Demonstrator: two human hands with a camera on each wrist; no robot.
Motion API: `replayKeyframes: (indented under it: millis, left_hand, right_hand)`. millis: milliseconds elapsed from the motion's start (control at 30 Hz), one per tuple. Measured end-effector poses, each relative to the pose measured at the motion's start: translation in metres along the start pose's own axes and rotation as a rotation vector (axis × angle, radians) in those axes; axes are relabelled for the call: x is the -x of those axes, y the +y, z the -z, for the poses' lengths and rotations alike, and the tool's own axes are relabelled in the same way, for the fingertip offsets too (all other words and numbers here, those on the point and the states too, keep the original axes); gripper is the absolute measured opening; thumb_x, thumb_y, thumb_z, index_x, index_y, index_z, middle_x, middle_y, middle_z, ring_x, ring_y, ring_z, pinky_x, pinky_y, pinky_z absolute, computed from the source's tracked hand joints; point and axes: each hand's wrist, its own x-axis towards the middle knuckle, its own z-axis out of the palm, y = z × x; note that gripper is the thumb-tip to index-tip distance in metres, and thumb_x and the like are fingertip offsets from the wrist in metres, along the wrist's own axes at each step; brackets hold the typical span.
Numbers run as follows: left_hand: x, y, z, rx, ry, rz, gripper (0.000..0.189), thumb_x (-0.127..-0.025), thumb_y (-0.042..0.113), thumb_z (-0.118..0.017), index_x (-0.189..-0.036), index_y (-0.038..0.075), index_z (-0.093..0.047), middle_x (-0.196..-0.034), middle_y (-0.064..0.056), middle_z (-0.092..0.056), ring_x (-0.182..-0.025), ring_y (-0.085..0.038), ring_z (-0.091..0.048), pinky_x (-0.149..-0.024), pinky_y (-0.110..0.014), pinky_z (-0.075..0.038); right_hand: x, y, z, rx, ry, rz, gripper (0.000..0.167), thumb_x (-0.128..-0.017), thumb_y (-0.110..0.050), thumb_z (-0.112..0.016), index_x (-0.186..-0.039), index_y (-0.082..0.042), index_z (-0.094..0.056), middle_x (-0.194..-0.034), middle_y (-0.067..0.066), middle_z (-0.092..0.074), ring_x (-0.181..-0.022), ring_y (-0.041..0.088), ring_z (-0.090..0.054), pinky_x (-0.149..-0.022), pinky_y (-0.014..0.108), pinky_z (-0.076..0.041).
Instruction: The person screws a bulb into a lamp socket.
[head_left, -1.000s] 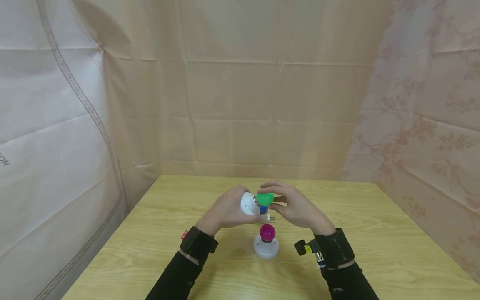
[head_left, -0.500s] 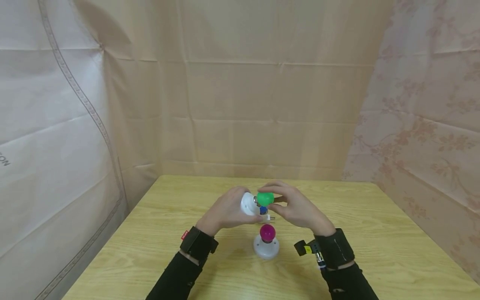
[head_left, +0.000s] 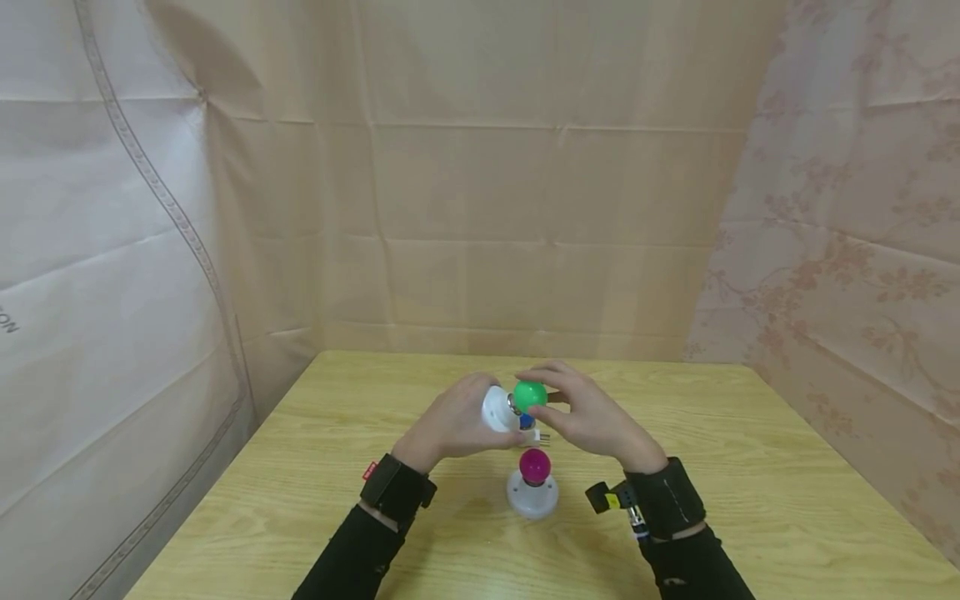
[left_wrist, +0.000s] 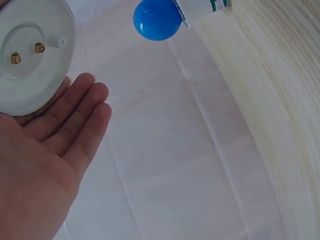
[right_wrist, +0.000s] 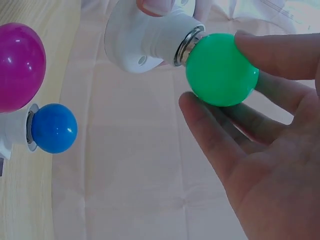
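Note:
My left hand (head_left: 457, 423) grips a white round lamp holder (head_left: 498, 409) by its base, tipped sideways above the table. In the left wrist view its flat back, with brass screws, faces the camera. A green light bulb (right_wrist: 222, 70) sits at the holder's mouth, with some of its metal cap showing. The fingers and thumb of my right hand (head_left: 591, 417) curl round the green bulb from the right. Below them, a magenta bulb (head_left: 535, 466) stands upright in another white lamp holder (head_left: 532, 498) on the table.
Behind the held holder, a blue bulb (right_wrist: 54, 128) sits in a white socket, near a plug with metal prongs (head_left: 542, 437). The wooden table (head_left: 300, 500) ends at hanging cloth (head_left: 465, 208) on the far side and at both flanks.
The right hand has shifted slightly left and its thumb now lies over the front of the green bulb. The left hand and the lamp holder stay where they were.

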Motion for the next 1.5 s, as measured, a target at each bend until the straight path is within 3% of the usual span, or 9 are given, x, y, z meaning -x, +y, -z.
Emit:
replayKeyframes:
  millis: [200,433,733,1133,1500]
  left_hand:
    - [-0.0003,0.0,0.0007,0.006,-0.003,0.013,0.065,-0.073,0.059,-0.084,-0.112,0.014,-0.059,-0.093,0.005,-0.06,-0.081,-0.014,-0.059,-0.064,-0.029,-0.052]
    - [-0.0002,-0.0007,0.0,0.006,-0.005,0.016,0.071,-0.071,0.065,-0.082,-0.115,0.013,-0.059,-0.094,0.005,-0.06,-0.082,-0.014,-0.059,-0.065,-0.029,-0.052]
    - [0.0002,-0.0007,-0.0004,0.003,-0.003,0.023,0.071,-0.071,0.066,-0.082,-0.114,0.014,-0.058,-0.094,0.005,-0.06,-0.082,-0.014,-0.058,-0.065,-0.03,-0.052]
    - [0.0003,-0.0012,-0.0002,0.003,-0.004,0.012,0.069,-0.072,0.066,-0.081,-0.113,0.015,-0.058,-0.094,0.005,-0.059,-0.082,-0.014,-0.058,-0.064,-0.029,-0.052]
    - [0.0002,-0.0007,0.0002,0.008,0.0,0.003,0.068,-0.073,0.063,-0.082,-0.113,0.014,-0.059,-0.093,0.005,-0.059,-0.082,-0.014,-0.058,-0.065,-0.029,-0.052]
  right_hand:
    - [-0.0001,-0.0003,-0.0001,-0.023,-0.013,0.027,0.055,-0.092,0.003,-0.07,-0.144,-0.003,-0.053,-0.144,0.014,-0.05,-0.129,0.036,-0.054,-0.098,0.048,-0.052]
    - [0.0005,0.0022,0.0011,-0.052,-0.025,0.058,0.045,-0.09,0.013,-0.067,-0.13,-0.006,-0.062,-0.138,0.012,-0.053,-0.128,0.036,-0.053,-0.097,0.043,-0.052]
    - [0.0014,0.0037,0.001,-0.054,-0.009,0.06,0.043,-0.092,0.005,-0.069,-0.132,-0.006,-0.062,-0.135,0.01,-0.056,-0.123,0.034,-0.057,-0.093,0.048,-0.054]
    - [0.0015,0.0033,0.0011,-0.039,0.009,0.02,0.043,-0.096,-0.006,-0.07,-0.137,-0.007,-0.06,-0.134,0.008,-0.058,-0.117,0.028,-0.059,-0.092,0.038,-0.056]
    - [0.0021,0.0012,-0.0001,-0.003,0.023,0.027,0.049,-0.093,-0.003,-0.072,-0.14,-0.003,-0.058,-0.142,0.014,-0.052,-0.128,0.037,-0.053,-0.099,0.051,-0.05]
